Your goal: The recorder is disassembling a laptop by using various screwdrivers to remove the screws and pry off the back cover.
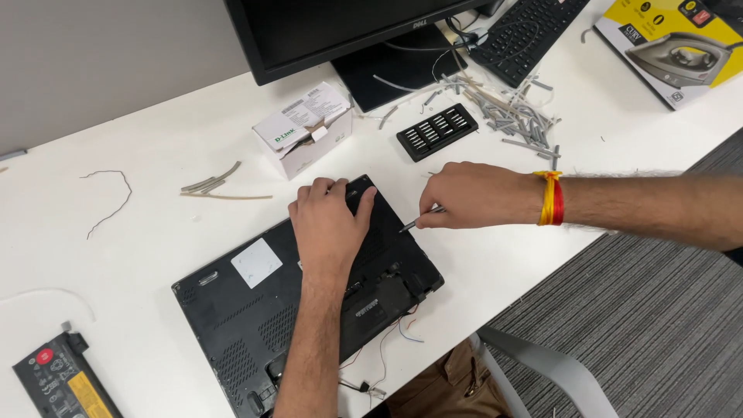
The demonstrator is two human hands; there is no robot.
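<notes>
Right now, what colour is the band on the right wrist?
Yellow and red, on the wristband beside the right hand; head view shows it best.

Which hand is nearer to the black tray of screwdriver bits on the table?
Right. The right hand, holding a small screwdriver, lies just below the bit tray. The left hand rests flat on the upturned laptop, farther down-left.

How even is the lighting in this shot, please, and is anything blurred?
Head view: soft, even light on the white desk, faint shadows only; the black laptop base is sharp; the right hand and its screwdriver are crisp; slight wide-angle stretch at the edges.
</notes>
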